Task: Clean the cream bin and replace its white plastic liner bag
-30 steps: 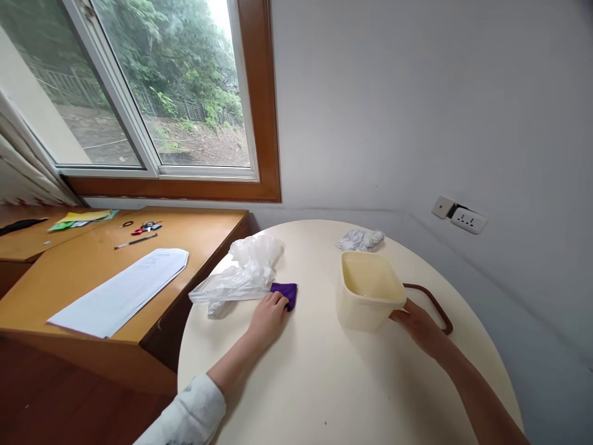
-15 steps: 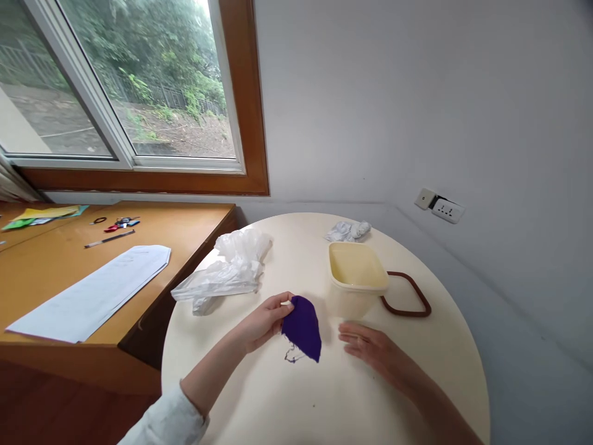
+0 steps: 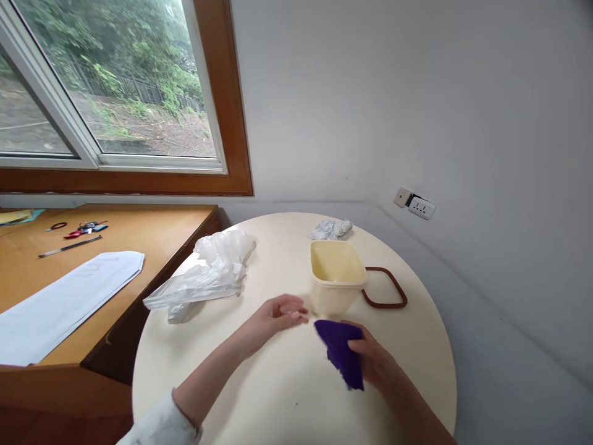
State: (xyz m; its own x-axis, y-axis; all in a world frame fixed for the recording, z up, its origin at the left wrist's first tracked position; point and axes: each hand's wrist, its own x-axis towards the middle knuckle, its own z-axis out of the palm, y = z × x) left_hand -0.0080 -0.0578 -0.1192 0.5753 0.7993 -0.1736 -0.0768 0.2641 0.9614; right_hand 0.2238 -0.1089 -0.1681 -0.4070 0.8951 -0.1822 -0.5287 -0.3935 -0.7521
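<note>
A dark purple piece of cloth (image 3: 340,349) with a ragged lower edge is pinched in my right hand (image 3: 373,358), the thumb lying on top of it. My left hand (image 3: 280,314) is to the left of the cloth, fingers apart and slightly curled, holding nothing. Just beyond both hands stands a pale yellow plastic tub (image 3: 337,293) without a cover; I cannot make out anything in it. A brown rounded-square ring (image 3: 403,295) lies flat on the table at the tub's right side.
The round cream table (image 3: 278,259) carries a crumpled clear plastic bag (image 3: 213,272) on its left and a small whitish crumpled bundle (image 3: 332,229) behind the tub. A wooden desk (image 3: 152,225) with folded paper (image 3: 69,303), a pen (image 3: 69,246) and keys (image 3: 88,228) adjoins at left.
The purple cloth has passed from my left hand to my right and moved rightward. My left hand has let go. The view has turned slightly to the right.
</note>
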